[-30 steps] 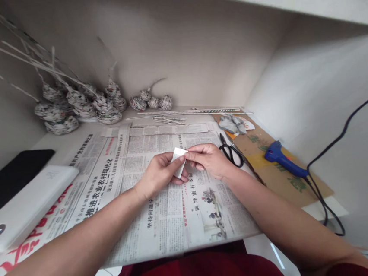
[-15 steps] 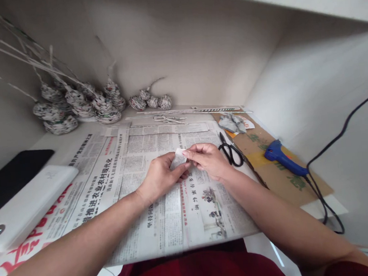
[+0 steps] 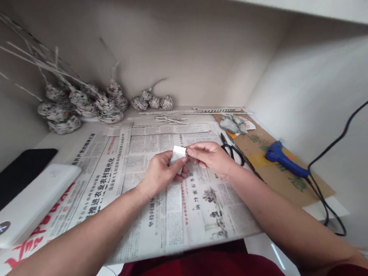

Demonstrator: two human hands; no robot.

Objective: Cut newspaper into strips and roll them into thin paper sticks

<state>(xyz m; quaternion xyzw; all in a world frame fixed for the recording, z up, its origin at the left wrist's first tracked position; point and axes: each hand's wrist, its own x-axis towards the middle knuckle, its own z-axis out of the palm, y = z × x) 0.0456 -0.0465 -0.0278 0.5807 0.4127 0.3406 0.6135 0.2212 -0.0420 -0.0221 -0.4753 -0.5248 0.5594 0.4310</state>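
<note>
A small piece of printed paper (image 3: 178,150), its upper end pale and bent over, is held above the newspaper (image 3: 166,222). My left hand (image 3: 164,170) grips it between thumb and fingers. With the fingertips pinched together, my right hand (image 3: 210,158) meets the paper's right edge; the exact contact is too small to make out. Black-handled scissors (image 3: 233,152) lie just beyond my right wrist, partly hidden by it.
Woven paper gourds (image 3: 63,119) with long stems stand at the back left. Paper sticks (image 3: 188,111) lie along the back. On cardboard (image 3: 272,177) at right rests a blue glue gun (image 3: 285,158), corded. A white power bank (image 3: 37,200) lies at left.
The right fingers have slid off the paper's face to its right edge, so more of its pale top shows. My left hand keeps hold of it. The view has shifted slightly.
</note>
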